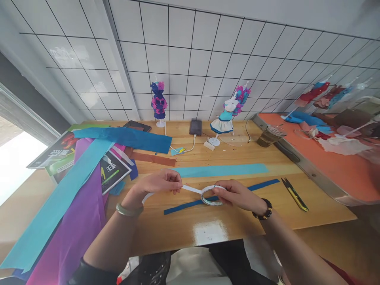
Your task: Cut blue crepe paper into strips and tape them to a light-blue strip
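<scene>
Pinching a white strip (pixel 191 189) between thumb and bent fingertips, the left hand (pixel 160 184) is above the wooden table (pixel 154 233). This strip goes straight to a tape roll (pixel 214 203), which the right hand (pixel 237 193) holds at its right edge, thumb and fingers pressed on the ring. The roll is over a dark blue strip (pixel 179 208); I cannot tell if they touch. Behind lies a light blue strip (pixel 222 170), and to the right, yellow-and-black snips (pixel 295 194).
</scene>
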Demonstrator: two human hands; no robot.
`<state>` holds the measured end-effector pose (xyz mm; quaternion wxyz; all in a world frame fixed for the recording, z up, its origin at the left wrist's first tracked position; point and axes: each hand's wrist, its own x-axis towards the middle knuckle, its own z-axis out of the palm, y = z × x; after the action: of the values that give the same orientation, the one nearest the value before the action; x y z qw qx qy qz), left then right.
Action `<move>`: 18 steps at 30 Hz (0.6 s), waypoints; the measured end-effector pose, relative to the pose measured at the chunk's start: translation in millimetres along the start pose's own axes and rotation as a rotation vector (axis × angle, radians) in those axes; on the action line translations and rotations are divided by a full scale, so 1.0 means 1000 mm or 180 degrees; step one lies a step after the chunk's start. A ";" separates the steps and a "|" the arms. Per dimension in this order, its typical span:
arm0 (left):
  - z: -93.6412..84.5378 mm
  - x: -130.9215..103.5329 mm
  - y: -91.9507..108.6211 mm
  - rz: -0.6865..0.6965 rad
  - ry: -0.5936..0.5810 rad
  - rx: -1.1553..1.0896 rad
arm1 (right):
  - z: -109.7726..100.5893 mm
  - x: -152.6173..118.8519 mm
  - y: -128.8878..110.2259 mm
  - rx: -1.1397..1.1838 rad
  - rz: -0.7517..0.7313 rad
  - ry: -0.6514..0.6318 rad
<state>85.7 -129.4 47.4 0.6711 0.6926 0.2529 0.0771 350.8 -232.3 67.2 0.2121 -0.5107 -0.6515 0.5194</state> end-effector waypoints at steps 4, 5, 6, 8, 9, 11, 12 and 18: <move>-0.008 -0.003 -0.004 -0.0282 0.0205 0.0196 | -0.009 0.003 -0.013 -0.0737 -0.0069 0.0501; -0.010 -0.003 -0.005 -0.0338 0.0262 0.0240 | -0.011 0.004 -0.014 -0.0902 -0.0050 0.0569; -0.012 -0.004 -0.005 -0.0379 0.0314 0.0280 | -0.012 0.004 -0.015 -0.1084 -0.0024 0.0606; -0.016 -0.004 -0.006 -0.0414 0.0415 0.0338 | -0.013 0.006 -0.017 -0.1498 0.0008 0.0685; -0.018 -0.005 -0.007 -0.0414 0.0477 0.0359 | -0.013 0.007 -0.017 -0.1706 0.0029 0.0748; -0.022 -0.006 -0.008 -0.0440 0.0655 0.0411 | -0.011 0.011 -0.018 -0.2064 0.0091 0.0963; -0.024 -0.006 -0.008 -0.0489 0.0762 0.0446 | -0.010 0.013 -0.018 -0.2218 0.0132 0.1105; -0.036 -0.009 -0.017 -0.0879 0.1323 0.0773 | -0.012 0.024 -0.017 -0.2900 0.0463 0.1506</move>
<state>57.4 -101.9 36.6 0.5210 0.6962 0.4846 0.0944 344.0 -204.4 80.8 0.0732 -0.6987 -0.7086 0.0667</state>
